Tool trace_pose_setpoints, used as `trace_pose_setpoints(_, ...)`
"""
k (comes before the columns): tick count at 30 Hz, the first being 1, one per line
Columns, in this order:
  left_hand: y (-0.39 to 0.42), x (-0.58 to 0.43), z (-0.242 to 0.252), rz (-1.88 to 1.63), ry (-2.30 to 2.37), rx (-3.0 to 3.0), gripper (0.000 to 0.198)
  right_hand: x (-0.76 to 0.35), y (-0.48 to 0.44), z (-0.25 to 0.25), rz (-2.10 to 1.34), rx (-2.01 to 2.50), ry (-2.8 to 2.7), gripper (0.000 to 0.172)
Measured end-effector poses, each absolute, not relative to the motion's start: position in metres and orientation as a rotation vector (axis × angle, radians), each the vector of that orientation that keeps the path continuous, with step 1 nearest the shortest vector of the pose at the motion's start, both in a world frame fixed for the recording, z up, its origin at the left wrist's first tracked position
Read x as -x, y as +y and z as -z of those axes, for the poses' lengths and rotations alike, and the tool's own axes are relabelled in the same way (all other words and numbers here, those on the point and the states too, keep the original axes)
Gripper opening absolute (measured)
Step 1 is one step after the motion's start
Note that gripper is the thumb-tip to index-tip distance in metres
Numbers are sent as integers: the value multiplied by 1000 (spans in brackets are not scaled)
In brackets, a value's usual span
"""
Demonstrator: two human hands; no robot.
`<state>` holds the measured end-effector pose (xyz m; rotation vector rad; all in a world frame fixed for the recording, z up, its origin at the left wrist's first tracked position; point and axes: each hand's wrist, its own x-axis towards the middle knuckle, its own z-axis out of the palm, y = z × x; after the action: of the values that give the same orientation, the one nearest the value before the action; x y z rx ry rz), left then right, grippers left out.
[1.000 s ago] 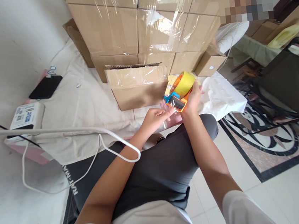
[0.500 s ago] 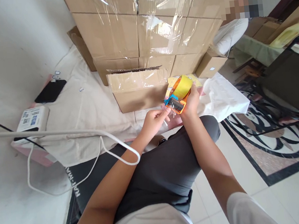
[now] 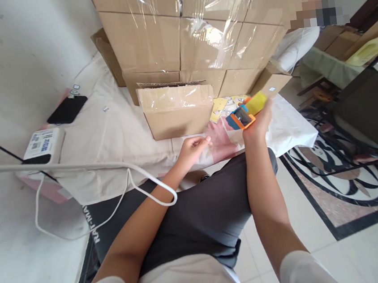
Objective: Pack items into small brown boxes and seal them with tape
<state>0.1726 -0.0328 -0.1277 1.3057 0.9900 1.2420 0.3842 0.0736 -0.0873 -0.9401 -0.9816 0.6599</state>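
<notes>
My right hand [image 3: 258, 123] is wrapped round an orange and blue tape dispenser [image 3: 243, 117] that carries a roll of yellow tape [image 3: 255, 103]. Over the front edge of the cloth, my left hand [image 3: 193, 150] has its thumb and fingers pinched together; what they hold, if anything, is too small to make out. In front of both hands a cardboard box [image 3: 179, 117] stands on the white cloth [image 3: 115, 144], with its top edge raised and clear tape across its upper part. A yellow patterned sheet [image 3: 221, 107] lies to the box's right.
Tape-wrapped cartons [image 3: 145, 42] are stacked behind the box. A black phone [image 3: 67, 110] and a white device [image 3: 45, 143] lie at the left. A white cable [image 3: 110, 162] crosses in front of my left forearm. Another person's white sleeve [image 3: 299, 46] shows behind the stack.
My right hand has moved right with the tape dispenser, away from my left hand. My left hand stays near the same spot, now apart from the dispenser. The view has shifted slightly.
</notes>
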Motion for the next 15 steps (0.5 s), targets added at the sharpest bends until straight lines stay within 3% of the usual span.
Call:
trace_pose_setpoints(5,-34,-166,120,-1243,862,-1303,43,-393,92,107,-633,1033,-1044,33)
trace_pose_setpoints(11,-42,-160,113,-1266,829,-1319,35,-381,94,128,-877,1168,-976,18)
trace_pose_setpoints(15,-45,-154,104,-1282,845,-1227,37,-371,80,121,-837,1313,-938,30)
